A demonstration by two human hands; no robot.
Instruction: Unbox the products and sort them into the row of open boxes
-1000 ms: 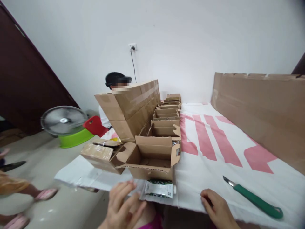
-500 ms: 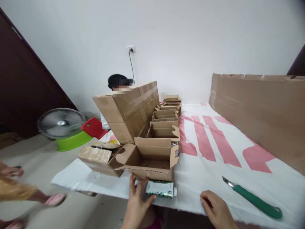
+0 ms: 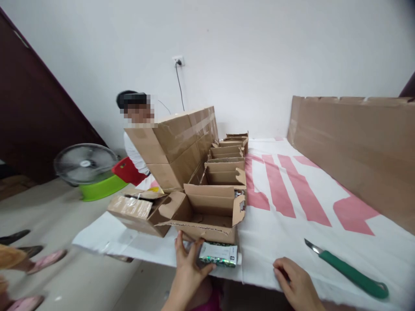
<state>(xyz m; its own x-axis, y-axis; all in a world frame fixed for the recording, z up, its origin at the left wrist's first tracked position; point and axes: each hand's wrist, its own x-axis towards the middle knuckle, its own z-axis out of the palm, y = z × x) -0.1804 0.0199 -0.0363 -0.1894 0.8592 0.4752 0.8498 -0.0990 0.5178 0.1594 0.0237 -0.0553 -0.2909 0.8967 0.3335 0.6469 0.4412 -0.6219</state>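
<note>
In the head view, compared with a second earlier, the left hand (image 3: 189,264) is brought rightward to the green-and-white packet (image 3: 220,250), and the person (image 3: 134,151) beyond the stacked cartons (image 3: 175,138) is shifted left. The packet is placed at the near table edge, just before the nearest open box (image 3: 209,195), its white cap pointed right. Its left end is spanned by the left thumb and forefinger; whether it is gripped firmly cannot be told. The right hand (image 3: 293,276) is rested well apart on the cloth (image 3: 259,242), loosely curled, its inside hidden. Farther right, a green-handled knife (image 3: 353,272) is laid. A taped box (image 3: 129,207) is seated left of the open one.
</note>
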